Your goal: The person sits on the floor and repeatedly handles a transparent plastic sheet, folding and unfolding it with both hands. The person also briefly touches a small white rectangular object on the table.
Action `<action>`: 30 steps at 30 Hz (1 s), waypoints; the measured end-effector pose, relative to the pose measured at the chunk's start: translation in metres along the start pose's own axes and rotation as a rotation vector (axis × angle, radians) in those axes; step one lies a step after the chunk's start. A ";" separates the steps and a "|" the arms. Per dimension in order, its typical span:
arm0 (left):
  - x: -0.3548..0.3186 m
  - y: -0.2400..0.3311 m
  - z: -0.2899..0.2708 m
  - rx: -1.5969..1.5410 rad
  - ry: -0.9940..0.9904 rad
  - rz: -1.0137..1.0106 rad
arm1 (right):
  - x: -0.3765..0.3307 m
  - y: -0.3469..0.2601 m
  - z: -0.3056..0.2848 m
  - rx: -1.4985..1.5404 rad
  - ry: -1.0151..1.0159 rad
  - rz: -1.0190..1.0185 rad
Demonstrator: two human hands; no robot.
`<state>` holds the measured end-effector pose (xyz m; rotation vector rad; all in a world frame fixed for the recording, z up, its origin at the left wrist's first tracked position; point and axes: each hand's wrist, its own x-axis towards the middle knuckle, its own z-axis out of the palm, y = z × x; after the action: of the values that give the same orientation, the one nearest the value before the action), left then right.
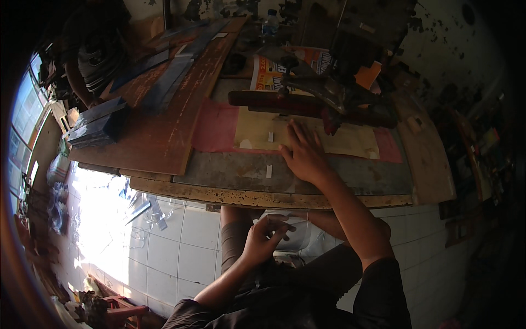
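Observation:
My right hand [303, 153] lies flat, fingers spread, on a tan sheet [350, 141] that rests over a pink sheet [216, 129] on the worn workbench [235, 172]. A dark red machine arm [274, 101] stands just beyond the fingertips. My left hand [264, 237] hovers below the bench edge, above my lap, with fingers curled and pinched; whether it holds anything is hidden. Two small white strips [269, 171] lie on the bench left of my right hand.
Long reddish wooden boards [164, 120] and blue bars [101, 123] cover the bench's left half. Another person [90, 52] stands at the far left. A printed orange-and-white sheet [268, 71] and a plastic bottle [268, 24] lie at the back. White floor tiles [164, 241] are underneath.

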<state>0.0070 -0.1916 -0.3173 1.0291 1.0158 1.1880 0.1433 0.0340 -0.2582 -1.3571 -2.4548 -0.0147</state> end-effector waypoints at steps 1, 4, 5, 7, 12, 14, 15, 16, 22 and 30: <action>0.000 -0.001 -0.001 0.007 0.000 -0.002 | 0.000 -0.001 0.000 -0.006 0.003 -0.002; 0.000 -0.003 -0.002 0.018 0.000 -0.007 | 0.000 -0.001 0.001 0.012 0.011 0.000; 0.000 -0.002 -0.001 0.016 0.002 -0.008 | 0.000 -0.001 0.001 0.011 0.017 -0.004; 0.000 -0.001 -0.001 0.013 0.006 -0.010 | 0.000 -0.002 0.000 0.011 0.028 -0.010; 0.001 0.000 0.000 0.021 0.016 -0.013 | 0.000 -0.003 -0.001 0.015 0.046 -0.020; 0.001 -0.006 -0.003 0.052 0.008 0.029 | 0.000 -0.002 0.001 0.010 0.076 -0.035; 0.002 -0.008 -0.004 0.068 0.005 0.050 | 0.000 -0.002 0.002 0.010 0.096 -0.044; 0.002 -0.009 -0.004 0.071 0.006 0.046 | 0.000 -0.002 0.002 0.010 0.116 -0.053; 0.003 -0.007 -0.004 0.058 0.010 0.020 | 0.000 0.000 0.000 0.031 0.155 -0.096; 0.003 -0.002 -0.005 0.058 0.021 -0.030 | -0.005 -0.002 -0.005 0.043 0.138 -0.104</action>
<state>0.0034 -0.1884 -0.3209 1.0450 1.0842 1.1528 0.1452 0.0278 -0.2547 -1.1693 -2.3927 -0.0779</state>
